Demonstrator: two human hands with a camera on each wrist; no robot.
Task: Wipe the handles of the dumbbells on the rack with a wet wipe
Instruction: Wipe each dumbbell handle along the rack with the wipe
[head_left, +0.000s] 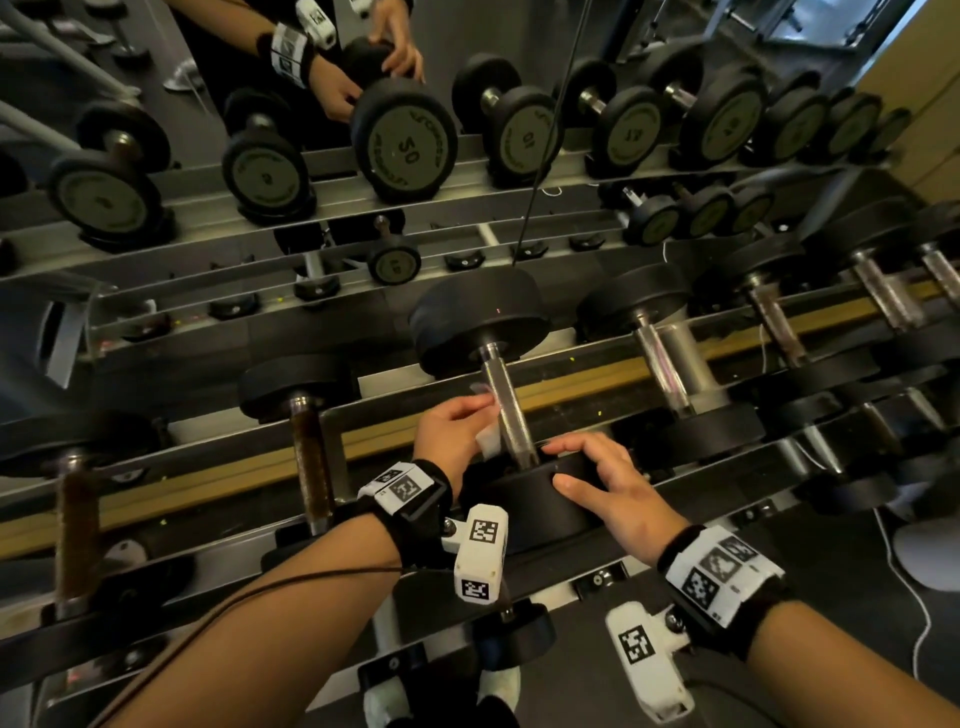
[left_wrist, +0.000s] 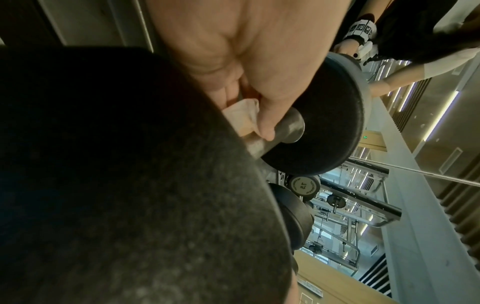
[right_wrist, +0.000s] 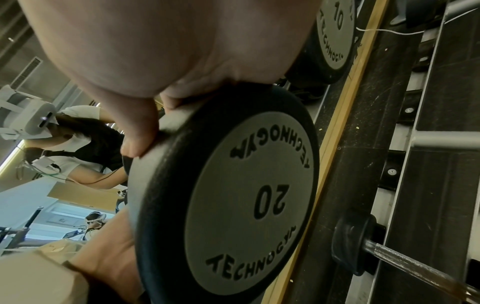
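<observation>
While the left hand (head_left: 451, 436) is pinching a crumpled white wet wipe (head_left: 488, 441) against the steel handle (head_left: 508, 410) of the 20 dumbbell (head_left: 480, 317), its grip is clamping the wipe between thumb and fingers; the left wrist view is showing the thumb (left_wrist: 270, 107) lying along the bar with the wet wipe (left_wrist: 241, 115) bunched just beside it. The wipe is sitting on the left side of the handle, near the end closest to the person.

The right hand (head_left: 605, 486) is resting on the near black head (head_left: 535, 506) of the same dumbbell, its fingers lying spread and fairly straight over the rim, so this grip is open around the weight rather than closed. In the right wrist view the fingertips (right_wrist: 137, 144) are touching the rim of the plate marked 20 (right_wrist: 270, 201).

The dumbbell is lying across the rails of the rack (head_left: 218, 447), far head away from the person. A dumbbell with a rusty brown handle (head_left: 311, 447) is sitting to its left, and another steel-handled one (head_left: 662, 364) to its right. Behind the rack a mirror (head_left: 311, 171) is reflecting the weights and the person's hands.
</observation>
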